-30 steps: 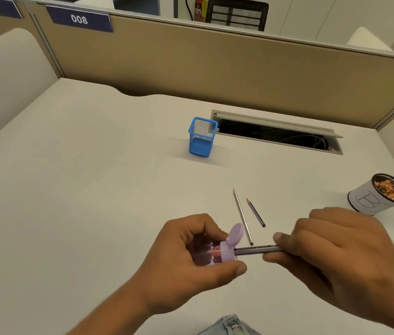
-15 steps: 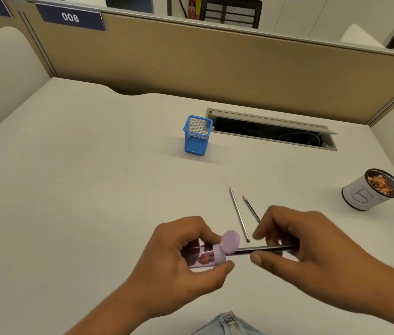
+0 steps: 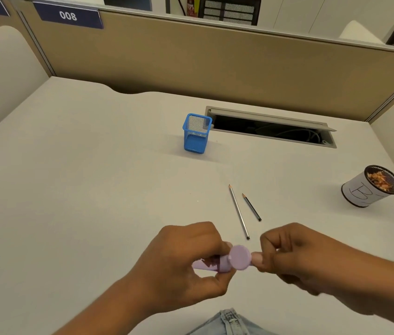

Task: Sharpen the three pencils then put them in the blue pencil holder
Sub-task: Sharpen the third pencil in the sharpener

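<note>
My left hand (image 3: 181, 267) grips a lilac pencil sharpener (image 3: 239, 257) low in the view, its round flip lid facing up. My right hand (image 3: 300, 257) is pinched shut right against the sharpener's mouth; the pencil it holds is hidden behind the lid and my fingers. Two more pencils lie on the desk just beyond my hands, tips pointing away: a long grey pencil (image 3: 239, 211) and a shorter dark pencil (image 3: 252, 207) to its right. The blue mesh pencil holder (image 3: 194, 139) stands upright further back, with nothing visible inside.
A white cup marked "B" (image 3: 365, 192) with pencil shavings inside stands at the right. An open cable slot (image 3: 270, 128) sits in the desk behind the holder. Tan partition walls (image 3: 215, 64) close off the back and sides. My denim-clad knee (image 3: 229, 322) shows at the bottom edge.
My right hand has slid left along the pencil until its fingers meet the sharpener, so the pencil shaft no longer shows. The sharpener's lid now faces more upward.
</note>
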The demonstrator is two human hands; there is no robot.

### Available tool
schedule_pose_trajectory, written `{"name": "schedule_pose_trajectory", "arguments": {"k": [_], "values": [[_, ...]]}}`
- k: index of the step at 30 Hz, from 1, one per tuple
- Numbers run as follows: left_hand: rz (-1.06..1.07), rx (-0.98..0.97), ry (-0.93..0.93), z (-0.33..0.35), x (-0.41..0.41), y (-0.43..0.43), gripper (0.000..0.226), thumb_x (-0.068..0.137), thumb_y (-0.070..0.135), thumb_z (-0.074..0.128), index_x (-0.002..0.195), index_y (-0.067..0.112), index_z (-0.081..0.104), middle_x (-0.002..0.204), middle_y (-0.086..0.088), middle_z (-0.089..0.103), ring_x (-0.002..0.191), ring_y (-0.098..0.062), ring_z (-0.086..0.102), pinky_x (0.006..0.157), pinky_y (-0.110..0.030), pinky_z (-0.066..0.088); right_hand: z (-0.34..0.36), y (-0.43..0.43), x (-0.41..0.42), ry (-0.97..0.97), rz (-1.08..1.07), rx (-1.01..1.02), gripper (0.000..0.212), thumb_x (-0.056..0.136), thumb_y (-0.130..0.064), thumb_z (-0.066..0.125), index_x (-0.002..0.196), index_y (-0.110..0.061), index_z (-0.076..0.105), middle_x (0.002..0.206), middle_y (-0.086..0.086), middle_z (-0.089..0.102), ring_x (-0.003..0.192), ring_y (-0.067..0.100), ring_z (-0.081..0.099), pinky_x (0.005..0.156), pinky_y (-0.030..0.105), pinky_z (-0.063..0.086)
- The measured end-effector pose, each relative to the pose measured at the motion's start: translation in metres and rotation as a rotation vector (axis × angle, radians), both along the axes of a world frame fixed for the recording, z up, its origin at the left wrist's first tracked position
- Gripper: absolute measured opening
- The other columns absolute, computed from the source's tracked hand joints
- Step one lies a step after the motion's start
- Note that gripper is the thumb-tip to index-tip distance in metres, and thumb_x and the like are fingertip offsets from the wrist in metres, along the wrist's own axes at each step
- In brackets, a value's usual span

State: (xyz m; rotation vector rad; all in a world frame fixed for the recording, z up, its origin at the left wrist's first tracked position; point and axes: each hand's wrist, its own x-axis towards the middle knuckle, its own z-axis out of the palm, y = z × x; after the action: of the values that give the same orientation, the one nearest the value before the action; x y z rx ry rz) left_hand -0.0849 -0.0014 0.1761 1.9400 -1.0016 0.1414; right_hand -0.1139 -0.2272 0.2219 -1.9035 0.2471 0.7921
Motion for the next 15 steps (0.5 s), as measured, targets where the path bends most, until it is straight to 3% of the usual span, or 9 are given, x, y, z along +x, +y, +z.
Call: {"name": "schedule_pose_trajectory", "arguments": {"k": [2,4,6,8,9,11,13,15], "values": [[-0.002,-0.005,0.02,-0.001,0.001,-0.002,0.021,0.075,0.013,0.08,0.078,0.021,0.062,0.068,0.01,0.06,0.059,-0.01,0.051,0.051,-0.017,0.04,0.004,-0.001,0.004,0.065,0.024,-0.005,0.039,0.078,-0.047,0.076,0.057,-0.022,0.054,0.044,-0.008,0.043,0.042,0.014,0.025,0.044,0.024,0.019],[0.062,-0.033,0.166,-0.001,0.002,-0.003,0.022,0.073,0.019,0.081,0.075,0.026,0.06,0.066,0.017,0.054,0.055,-0.008,0.048,0.051,-0.014,0.036,0.006,-0.002,0.004,-0.099,0.1,-0.113,0.039,0.081,-0.049,0.073,0.061,-0.022,0.055,0.044,-0.01,0.044,0.041,0.009,0.03,0.042,0.019,0.025],[0.116,-0.077,0.382,0.0,0.002,-0.004,0.022,0.07,0.029,0.081,0.072,0.031,0.059,0.062,0.016,0.053,0.052,-0.005,0.045,0.051,-0.015,0.039,0.009,-0.004,0.003,-0.416,0.196,-0.292,0.028,0.077,-0.056,0.069,0.074,-0.03,0.059,0.056,-0.013,0.057,0.047,0.006,0.044,0.045,0.015,0.034],[0.1,-0.133,0.62,0.001,0.002,-0.005,0.021,0.068,0.035,0.081,0.07,0.029,0.062,0.06,0.013,0.057,0.052,-0.006,0.05,0.052,-0.018,0.044,0.014,-0.008,0.005,-0.77,0.379,-0.491,0.023,0.079,-0.058,0.063,0.084,-0.037,0.058,0.067,-0.018,0.059,0.056,0.002,0.051,0.048,0.013,0.037],[0.081,-0.168,0.723,0.003,0.002,-0.006,0.021,0.068,0.035,0.082,0.071,0.026,0.063,0.062,0.011,0.061,0.052,-0.007,0.052,0.053,-0.019,0.045,0.017,-0.01,0.007,-0.963,0.494,-0.584,0.02,0.084,-0.054,0.062,0.084,-0.033,0.06,0.066,-0.017,0.057,0.056,0.003,0.05,0.048,0.014,0.035],[0.045,-0.232,0.836,0.003,0.002,-0.007,0.023,0.068,0.033,0.082,0.073,0.019,0.064,0.068,0.007,0.066,0.053,-0.007,0.053,0.054,-0.017,0.046,0.015,-0.012,0.01,-1.272,0.697,-0.729,0.03,0.093,-0.039,0.061,0.074,-0.016,0.067,0.063,-0.004,0.058,0.05,0.02,0.048,0.043,0.031,0.038],[0.053,-0.242,0.811,0.003,0.002,-0.009,0.023,0.069,0.033,0.082,0.074,0.019,0.064,0.07,0.01,0.068,0.053,-0.006,0.053,0.054,-0.017,0.046,0.012,-0.012,0.009,-1.365,0.738,-0.764,0.037,0.095,-0.036,0.059,0.067,-0.012,0.066,0.056,0.002,0.055,0.044,0.028,0.043,0.039,0.033,0.036],[0.095,-0.169,0.547,0.0,0.001,-0.008,0.02,0.072,0.032,0.08,0.073,0.028,0.06,0.066,0.016,0.062,0.053,-0.002,0.05,0.053,-0.014,0.043,0.01,-0.004,0.005,-1.155,0.626,-0.702,0.038,0.094,-0.048,0.054,0.065,-0.023,0.058,0.05,-0.006,0.045,0.041,0.02,0.038,0.037,0.029,0.033]]}}
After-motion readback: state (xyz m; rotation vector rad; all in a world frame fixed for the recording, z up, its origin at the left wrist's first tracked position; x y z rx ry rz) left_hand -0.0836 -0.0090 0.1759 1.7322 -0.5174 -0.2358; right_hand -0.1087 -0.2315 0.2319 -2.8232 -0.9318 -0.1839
